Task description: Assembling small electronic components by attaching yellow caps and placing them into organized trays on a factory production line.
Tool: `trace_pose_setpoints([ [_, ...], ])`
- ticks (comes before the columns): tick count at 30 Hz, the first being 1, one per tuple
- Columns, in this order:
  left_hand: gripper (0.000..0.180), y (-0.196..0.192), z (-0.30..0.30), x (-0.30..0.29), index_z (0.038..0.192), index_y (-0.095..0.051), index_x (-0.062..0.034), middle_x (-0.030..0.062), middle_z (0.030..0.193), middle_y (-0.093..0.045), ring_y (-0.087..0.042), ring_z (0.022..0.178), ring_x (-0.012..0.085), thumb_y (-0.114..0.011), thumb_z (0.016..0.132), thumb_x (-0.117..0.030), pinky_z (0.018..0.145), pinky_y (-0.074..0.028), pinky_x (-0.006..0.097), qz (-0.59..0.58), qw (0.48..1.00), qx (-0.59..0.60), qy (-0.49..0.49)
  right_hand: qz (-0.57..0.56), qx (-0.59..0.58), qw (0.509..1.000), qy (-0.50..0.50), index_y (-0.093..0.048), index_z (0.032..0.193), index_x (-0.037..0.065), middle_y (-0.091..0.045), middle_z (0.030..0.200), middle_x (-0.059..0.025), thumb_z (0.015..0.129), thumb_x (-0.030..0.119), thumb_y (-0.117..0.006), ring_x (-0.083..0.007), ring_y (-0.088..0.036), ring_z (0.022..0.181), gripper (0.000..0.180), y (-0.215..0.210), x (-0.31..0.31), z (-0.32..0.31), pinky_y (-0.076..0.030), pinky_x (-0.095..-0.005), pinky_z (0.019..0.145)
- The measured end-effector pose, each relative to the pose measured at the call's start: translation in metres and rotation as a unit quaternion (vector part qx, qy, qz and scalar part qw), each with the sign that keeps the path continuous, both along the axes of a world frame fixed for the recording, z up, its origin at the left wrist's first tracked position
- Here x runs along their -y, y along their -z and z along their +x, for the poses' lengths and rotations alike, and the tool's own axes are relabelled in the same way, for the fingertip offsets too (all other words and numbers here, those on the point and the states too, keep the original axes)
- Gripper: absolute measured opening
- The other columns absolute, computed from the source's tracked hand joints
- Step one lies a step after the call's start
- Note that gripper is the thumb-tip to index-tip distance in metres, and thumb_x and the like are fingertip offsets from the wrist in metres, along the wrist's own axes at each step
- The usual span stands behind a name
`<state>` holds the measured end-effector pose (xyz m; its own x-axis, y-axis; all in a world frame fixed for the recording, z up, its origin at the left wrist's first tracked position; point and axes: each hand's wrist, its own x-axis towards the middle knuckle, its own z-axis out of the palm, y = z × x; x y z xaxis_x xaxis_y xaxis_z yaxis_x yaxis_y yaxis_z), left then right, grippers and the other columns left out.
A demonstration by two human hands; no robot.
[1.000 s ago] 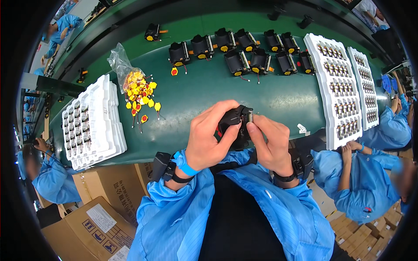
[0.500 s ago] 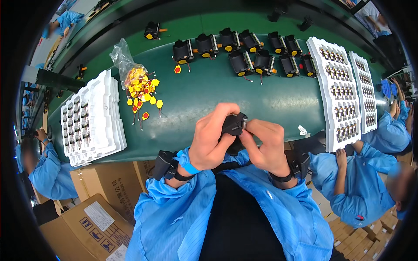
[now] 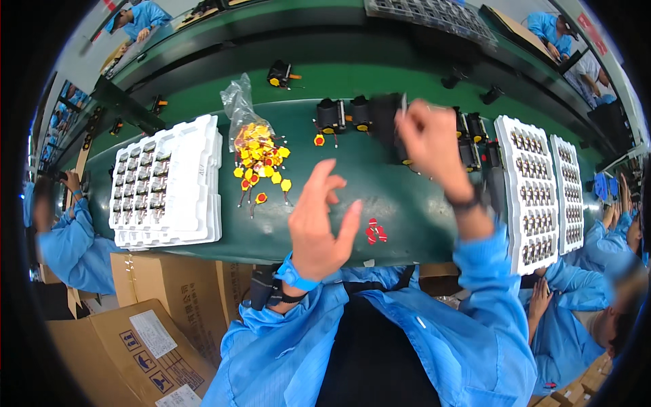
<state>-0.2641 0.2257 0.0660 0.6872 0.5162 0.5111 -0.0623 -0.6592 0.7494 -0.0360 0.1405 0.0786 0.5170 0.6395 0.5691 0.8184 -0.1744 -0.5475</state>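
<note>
A long green table curves across the middle of the frame (the lens bends its edges), with a second, raised green level behind it toward the top. Brown cardboard boxes stand on the floor at the lower left, under the table's near edge. People in blue coats sit at the far left, the right edge and the upper corners. The light is even and bright, with a pale wall strip at the upper left.
</note>
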Motion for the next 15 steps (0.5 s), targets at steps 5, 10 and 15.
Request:
trace_pose_setpoints([
  [5, 0.043, 0.010, -0.050, -0.006, 0.126, -0.057, 0.0045, 0.0110, 0.086, -0.068, -0.061, 0.070, 0.0180, -0.068, 0.084, 0.002, 0.065, -0.050, 0.029, -0.003, 1.000, 0.007, -0.007, -0.192, 0.019, 0.973, 0.125, -0.064, 0.061, -0.004, -0.065, 0.063, -0.0223, 0.076, 0.015, -0.067, -0.0366, -0.067, 0.058, 0.025, 0.047, -0.089, 0.179, -0.055, -0.0444, 0.062],
  [10, 0.021, 0.007, -0.078, -0.025, 0.104, -0.064, 0.0016, 0.0110, 0.075, -0.062, -0.060, 0.061, 0.0226, -0.067, 0.084, 0.002, 0.058, -0.048, 0.032, 0.029, 0.997, -0.046, -0.049, -0.260, -0.207, 0.936, 0.112, -0.064, 0.063, -0.006, -0.065, 0.058, -0.0148, 0.087, 0.026, -0.071, -0.0208, -0.064, 0.043, 0.041, 0.071, -0.107, 0.198, -0.053, -0.0335, 0.043],
  [15, 0.009, 0.013, -0.086, -0.070, 0.097, -0.064, -0.0017, 0.0125, 0.069, -0.059, -0.058, 0.058, 0.0258, -0.064, 0.089, -0.004, 0.053, -0.044, 0.036, 0.060, 0.982, -0.156, -0.088, -0.185, -0.028, 0.976, 0.116, -0.067, 0.078, -0.007, -0.063, 0.058, -0.0117, 0.094, 0.029, -0.067, -0.0184, -0.066, 0.050, 0.039, 0.030, -0.077, 0.167, -0.050, -0.0310, 0.049],
])
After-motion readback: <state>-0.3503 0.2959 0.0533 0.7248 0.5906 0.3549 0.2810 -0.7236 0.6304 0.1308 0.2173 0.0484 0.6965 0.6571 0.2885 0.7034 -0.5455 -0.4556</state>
